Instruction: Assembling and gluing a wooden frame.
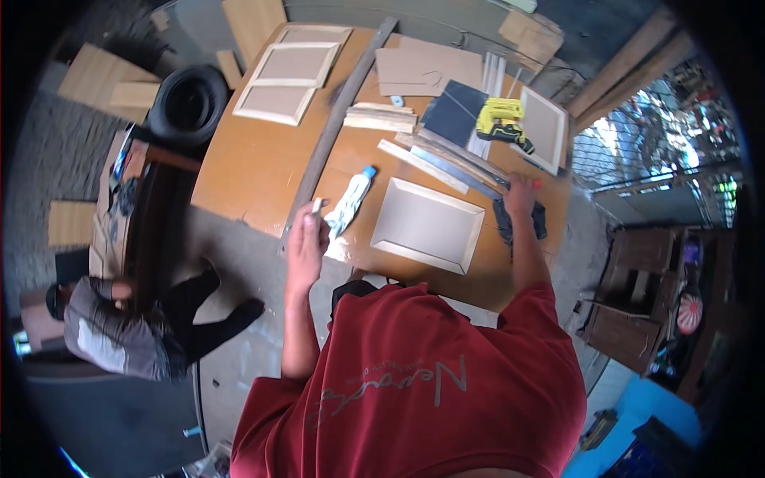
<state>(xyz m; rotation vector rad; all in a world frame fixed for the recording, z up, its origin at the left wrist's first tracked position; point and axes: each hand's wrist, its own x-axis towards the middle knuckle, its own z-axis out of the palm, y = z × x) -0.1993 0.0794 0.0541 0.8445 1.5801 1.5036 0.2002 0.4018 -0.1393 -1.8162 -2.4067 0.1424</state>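
My left hand (304,243) is raised by the table's near edge, its fingers closed around a small pale stick (317,205); most of the stick is hidden in the grip. At the right, my right hand (522,193) is closed at the end of a long grey metal blade (472,177), with a bit of red (537,184) showing beside the fingers. It looks like a handsaw, though the handle is mostly covered. Between my hands lies a wooden frame with a beige panel (430,225). A clear plastic bottle with a blue cap (351,199) lies beside my left hand.
The orange-brown tabletop (247,171) carries a long dark bar (339,115), framed panels (287,76), wood strips (381,117), a dark board (453,113) and a yellow power tool (500,119). Left of it are a tyre (189,105) and a co-worker in grey (119,331).
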